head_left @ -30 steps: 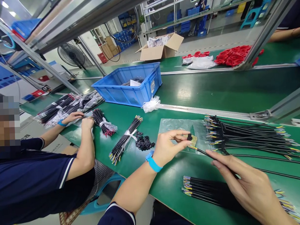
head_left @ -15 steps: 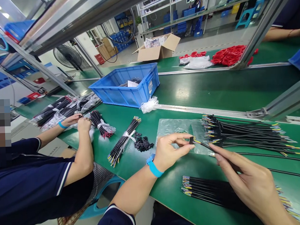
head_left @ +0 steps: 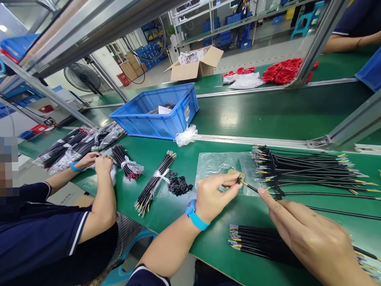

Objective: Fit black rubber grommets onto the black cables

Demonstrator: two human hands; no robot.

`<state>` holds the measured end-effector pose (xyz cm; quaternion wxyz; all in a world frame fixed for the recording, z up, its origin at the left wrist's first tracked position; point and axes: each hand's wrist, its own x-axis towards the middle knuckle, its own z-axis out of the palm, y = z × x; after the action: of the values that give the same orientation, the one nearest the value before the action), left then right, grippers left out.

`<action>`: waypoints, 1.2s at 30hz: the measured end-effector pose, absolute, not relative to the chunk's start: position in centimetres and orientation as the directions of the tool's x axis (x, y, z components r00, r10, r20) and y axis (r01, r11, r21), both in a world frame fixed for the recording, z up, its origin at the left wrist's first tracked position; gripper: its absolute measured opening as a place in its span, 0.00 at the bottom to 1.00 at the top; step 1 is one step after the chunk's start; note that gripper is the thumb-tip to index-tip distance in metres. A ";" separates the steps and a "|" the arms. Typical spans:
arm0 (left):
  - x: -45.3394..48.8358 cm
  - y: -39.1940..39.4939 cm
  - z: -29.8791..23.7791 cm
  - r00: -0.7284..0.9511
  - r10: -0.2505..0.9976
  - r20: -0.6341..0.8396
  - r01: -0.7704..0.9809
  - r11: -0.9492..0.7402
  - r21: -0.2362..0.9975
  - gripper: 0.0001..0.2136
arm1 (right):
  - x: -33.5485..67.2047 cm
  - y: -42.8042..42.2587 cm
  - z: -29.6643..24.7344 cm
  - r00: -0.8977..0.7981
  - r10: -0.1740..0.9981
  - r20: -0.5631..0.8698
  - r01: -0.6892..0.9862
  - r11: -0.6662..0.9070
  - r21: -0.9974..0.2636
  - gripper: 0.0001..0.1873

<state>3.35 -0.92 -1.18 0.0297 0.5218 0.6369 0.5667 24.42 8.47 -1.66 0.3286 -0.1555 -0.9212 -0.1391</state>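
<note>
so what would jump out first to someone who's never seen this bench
Dead centre, the left hand pinches a small black part at the tip of a thin black cable that the right hand holds over the green bench. Just behind lies a big fan of black cables with coloured ends, further back left stands a blue crate, and at the far side a red heap catches the eye.

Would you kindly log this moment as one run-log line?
left hand: pinches small black part | right hand: holds black cable, end at part | behind: cable pile
</note>
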 end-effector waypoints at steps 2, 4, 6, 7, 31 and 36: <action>3.6 -0.9 -1.5 -0.330 0.673 0.662 0.768 -0.217 0.602 0.07 | 24.5 8.5 -1.6 -0.736 0.194 0.649 0.374 0.915 0.151 0.42; 3.8 -0.9 -1.8 -0.265 0.690 0.674 0.795 -0.239 0.557 0.06 | 24.5 8.6 -1.5 -0.734 0.174 0.656 0.344 0.929 0.138 0.42; 3.9 -0.9 -1.8 -0.321 0.748 0.581 0.673 -0.251 0.696 0.07 | 24.7 8.8 -1.3 -0.715 0.150 0.683 0.319 0.939 0.127 0.41; 3.9 -0.8 -1.8 -0.366 0.793 0.488 0.545 -0.242 0.803 0.09 | 24.9 8.9 -1.3 -0.702 0.139 0.699 0.308 0.944 0.122 0.40; 2.7 -0.5 -1.0 -0.106 0.915 0.390 0.258 -0.354 0.899 0.10 | 23.8 8.5 -0.7 -0.677 0.334 0.656 0.041 0.907 -0.418 0.06; 2.9 -0.5 -1.2 -0.041 0.926 0.375 0.279 -0.350 0.894 0.12 | 23.4 8.4 -0.4 -0.697 0.355 0.623 -0.016 0.861 -0.509 0.07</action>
<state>2.91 -0.48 -1.20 0.3020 0.6230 0.4834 0.5356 23.43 8.40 -0.44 0.3772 -0.0956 -0.8878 0.2458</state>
